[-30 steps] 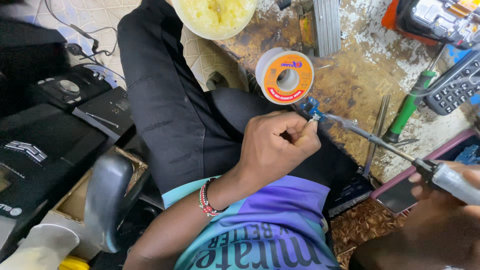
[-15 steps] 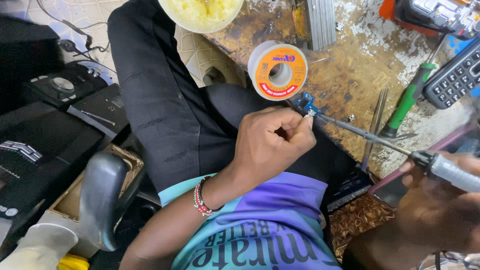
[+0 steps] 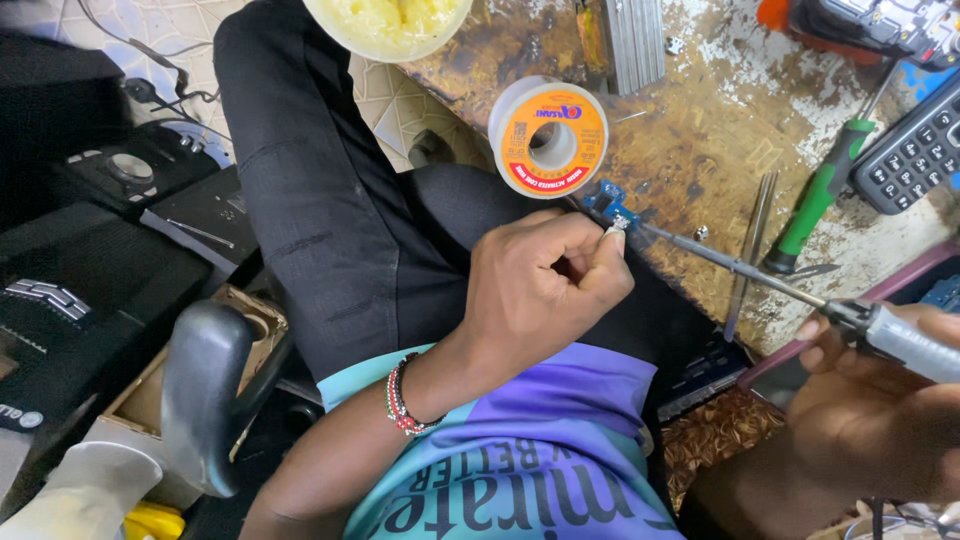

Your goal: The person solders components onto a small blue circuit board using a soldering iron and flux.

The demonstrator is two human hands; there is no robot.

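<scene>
My left hand (image 3: 545,290) is closed in a fist at the worn wooden bench's edge, pinching a small metal-ended part against a tiny blue circuit board (image 3: 608,203). My right hand (image 3: 880,400), at the lower right, grips a soldering iron (image 3: 900,335) by its grey handle. The iron's long thin shaft runs up and left, and its tip meets the part at my left fingertips. A beaded bracelet (image 3: 400,400) sits on my left wrist.
A solder spool (image 3: 548,138) lies just above the board. A bowl of yellow paste (image 3: 390,20) sits at the top. Tweezers (image 3: 750,250), a green-handled screwdriver (image 3: 825,190) and a dark keypad (image 3: 915,150) lie to the right. Black devices (image 3: 90,260) and a chair armrest (image 3: 200,390) fill the left.
Both hands hold their places, with the iron's tip still at the blue board. The view has shifted slightly.
</scene>
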